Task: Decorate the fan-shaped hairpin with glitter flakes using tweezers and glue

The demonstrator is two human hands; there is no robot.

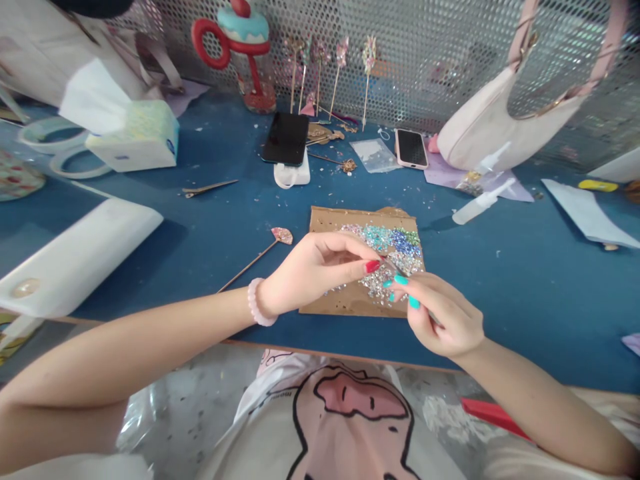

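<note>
Over a cardboard sheet [345,303] my two hands meet, fingertips nearly touching. My left hand [333,263], with red nails and a pink bead bracelet [260,303], is closed in a pinch; whatever lies between its thumb and finger is too small to make out. My right hand [443,313], with turquoise nails, grips a thin pointed metal tool [393,266] whose tip reaches the left fingertips. Small rhinestones [377,283] in silver, turquoise, blue, green and pink lie in heaps on the cardboard, partly hidden by my hands.
Left of the cardboard lies a stick with a pink fan-shaped top [283,235]. Behind are a metal clip [210,189], a black phone [286,137], a second phone [411,148] and decorated sticks [369,60]. A glue bottle [480,203] and handbag [480,127] stand right, a tissue box [145,143] left.
</note>
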